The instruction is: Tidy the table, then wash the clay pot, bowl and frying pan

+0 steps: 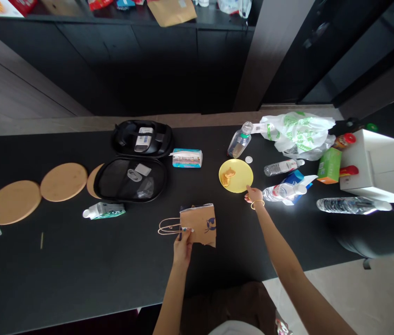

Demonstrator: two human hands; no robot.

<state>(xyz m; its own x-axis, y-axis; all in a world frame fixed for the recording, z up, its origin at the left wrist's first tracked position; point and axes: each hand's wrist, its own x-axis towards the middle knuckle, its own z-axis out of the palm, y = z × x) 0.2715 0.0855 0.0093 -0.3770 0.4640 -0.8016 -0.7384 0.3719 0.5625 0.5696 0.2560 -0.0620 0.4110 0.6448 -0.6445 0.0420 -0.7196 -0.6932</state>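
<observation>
My left hand (183, 247) pinches a brown paper bag (199, 225) at its edge, near the twisted paper handles. The bag lies flattened just above the black table, with a dark blue print on its right side. At the near right rim of a yellow plate (241, 173), my right hand (254, 195) is closed, thumb and finger on the edge. Some light-brown pieces of food (228, 176) lie on the plate's left half. A small white cap (248, 159) rests just beyond the plate. Past it, a clear bottle (240, 140) with a little brown content leans over.
Left of the bag are an open black case (130, 179), a tissue pack (187, 158), a white-green bottle (104, 211) and round wooden boards (64, 182). To the right are several water bottles (281, 191), a plastic bag (298, 132), a green box (329, 165) and a white box (385, 163).
</observation>
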